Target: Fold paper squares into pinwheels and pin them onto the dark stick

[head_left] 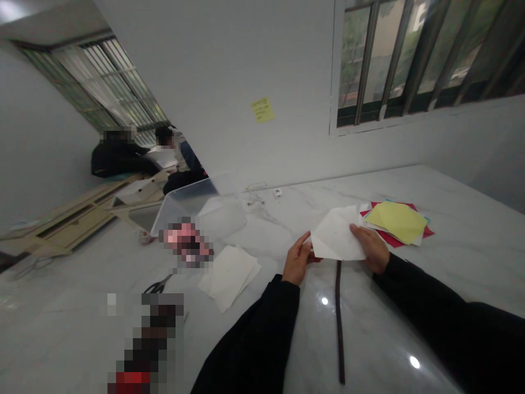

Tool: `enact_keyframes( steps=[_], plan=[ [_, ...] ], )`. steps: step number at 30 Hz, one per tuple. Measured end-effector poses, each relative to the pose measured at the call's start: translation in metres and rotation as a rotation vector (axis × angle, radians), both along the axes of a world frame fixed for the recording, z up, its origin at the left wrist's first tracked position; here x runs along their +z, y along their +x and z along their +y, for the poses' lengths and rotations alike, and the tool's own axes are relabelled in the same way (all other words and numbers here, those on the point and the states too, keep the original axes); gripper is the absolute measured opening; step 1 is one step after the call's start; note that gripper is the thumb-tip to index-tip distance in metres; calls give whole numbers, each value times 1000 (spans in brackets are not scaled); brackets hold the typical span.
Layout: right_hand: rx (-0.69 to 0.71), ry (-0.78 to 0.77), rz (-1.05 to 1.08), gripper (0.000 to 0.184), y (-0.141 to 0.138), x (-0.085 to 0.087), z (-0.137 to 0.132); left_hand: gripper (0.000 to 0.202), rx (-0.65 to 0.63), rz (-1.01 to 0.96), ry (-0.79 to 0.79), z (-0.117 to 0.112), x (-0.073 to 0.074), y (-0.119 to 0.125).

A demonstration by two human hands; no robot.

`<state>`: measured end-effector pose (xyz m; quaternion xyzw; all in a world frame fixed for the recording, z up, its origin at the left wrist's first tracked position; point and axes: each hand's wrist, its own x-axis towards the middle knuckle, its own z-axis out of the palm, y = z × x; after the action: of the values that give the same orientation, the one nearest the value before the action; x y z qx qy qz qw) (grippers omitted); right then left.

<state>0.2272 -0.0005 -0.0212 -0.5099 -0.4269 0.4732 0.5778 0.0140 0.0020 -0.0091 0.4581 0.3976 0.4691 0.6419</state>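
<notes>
A folded white sheet of paper (337, 236) is held above the white marble table (451, 230) between both hands. My left hand (297, 260) pinches its left corner with thumb and fingers closed. My right hand (371, 247) grips its right edge, thumb on top. Both arms wear black sleeves. A dark narrow strip (339, 323) lies on the table just below the sheet, running toward me.
A stack of coloured paper (396, 221), yellow on top of red, lies right of my hands. White sheets (229, 275), scissors (159, 285) and a clear plastic box (197, 210) lie to the left. Two people sit at the far left by wooden boards (74, 219).
</notes>
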Motion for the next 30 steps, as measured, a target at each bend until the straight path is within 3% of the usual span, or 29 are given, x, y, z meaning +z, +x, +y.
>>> enact_keyframes(
  steps=[4,9,13,19,26,30],
  plan=[
    [45,-166,192,27,0,-1,1,58,-18,-56,-17,-1,0,1],
    [-25,-199,240,40,-1,-6,3,48,-34,-240,-158,-1,4,0],
    [-77,-170,222,38,-5,-11,2,38,-40,-385,-287,-2,8,-1],
    [-55,-90,210,38,-10,-13,0,48,-124,-310,-163,-5,8,3],
    [53,-57,184,36,-14,-6,-3,49,-77,-279,-134,-2,8,0],
    [170,-25,118,34,-14,-4,-5,52,-46,-211,-92,0,0,1]
  ],
)
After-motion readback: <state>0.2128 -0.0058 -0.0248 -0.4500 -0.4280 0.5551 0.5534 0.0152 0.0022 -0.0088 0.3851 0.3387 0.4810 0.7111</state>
